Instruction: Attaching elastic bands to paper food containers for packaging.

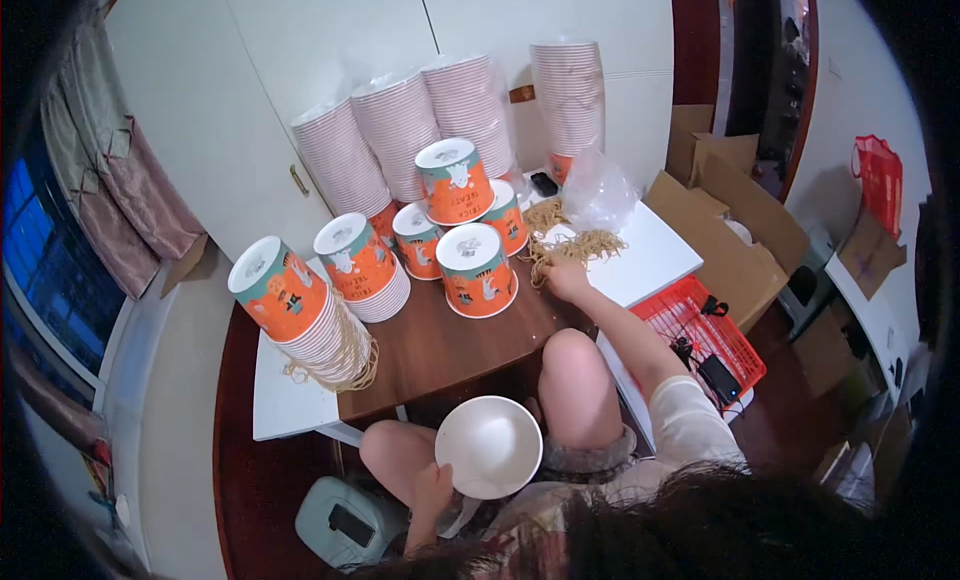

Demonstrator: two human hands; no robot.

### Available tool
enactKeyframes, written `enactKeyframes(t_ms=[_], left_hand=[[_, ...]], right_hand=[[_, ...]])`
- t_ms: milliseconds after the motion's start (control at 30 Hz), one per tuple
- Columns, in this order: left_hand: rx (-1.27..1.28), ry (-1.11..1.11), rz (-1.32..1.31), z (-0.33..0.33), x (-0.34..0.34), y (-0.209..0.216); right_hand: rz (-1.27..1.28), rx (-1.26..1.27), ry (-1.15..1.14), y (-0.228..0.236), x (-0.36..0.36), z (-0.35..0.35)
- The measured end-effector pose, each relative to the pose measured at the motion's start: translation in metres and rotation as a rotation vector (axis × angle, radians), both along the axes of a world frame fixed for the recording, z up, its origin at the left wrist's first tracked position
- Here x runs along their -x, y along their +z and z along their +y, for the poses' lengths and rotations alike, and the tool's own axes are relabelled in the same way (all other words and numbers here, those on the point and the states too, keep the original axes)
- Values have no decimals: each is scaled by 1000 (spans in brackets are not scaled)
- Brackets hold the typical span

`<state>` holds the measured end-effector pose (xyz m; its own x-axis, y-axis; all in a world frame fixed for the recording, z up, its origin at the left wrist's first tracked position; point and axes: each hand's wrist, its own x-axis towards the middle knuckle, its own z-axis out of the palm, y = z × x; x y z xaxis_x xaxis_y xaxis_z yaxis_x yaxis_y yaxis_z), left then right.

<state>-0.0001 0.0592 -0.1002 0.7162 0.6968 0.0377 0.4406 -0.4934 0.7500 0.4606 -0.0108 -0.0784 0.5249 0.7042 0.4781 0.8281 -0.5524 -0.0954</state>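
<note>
Left hand (432, 490) tight on bucket (490, 446) by bare table edge (468, 358); right hand (567, 279) at tan strands (592, 244), grip unclear

Seemingly a home: curtains (150, 205), white cabinet (320, 45)

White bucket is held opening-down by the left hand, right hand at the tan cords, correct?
Not down: the head view shows the white bucket opening upward, held by the left hand, with the right hand at the tan cords.
</note>
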Motion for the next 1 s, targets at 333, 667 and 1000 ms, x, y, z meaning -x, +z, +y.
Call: enactKeyframes(t_ms=[333,667,1000], left_hand=[[195,-78,8,-18,-15,22],[178,-184,-200,-33,-41,28],[-651,-214,-398,-8,-88,105]], right_hand=[[389,-321,27,51,-32,11],[1178,-731,452,264,27,-28],[1367,-532,831,287,133,-58]])
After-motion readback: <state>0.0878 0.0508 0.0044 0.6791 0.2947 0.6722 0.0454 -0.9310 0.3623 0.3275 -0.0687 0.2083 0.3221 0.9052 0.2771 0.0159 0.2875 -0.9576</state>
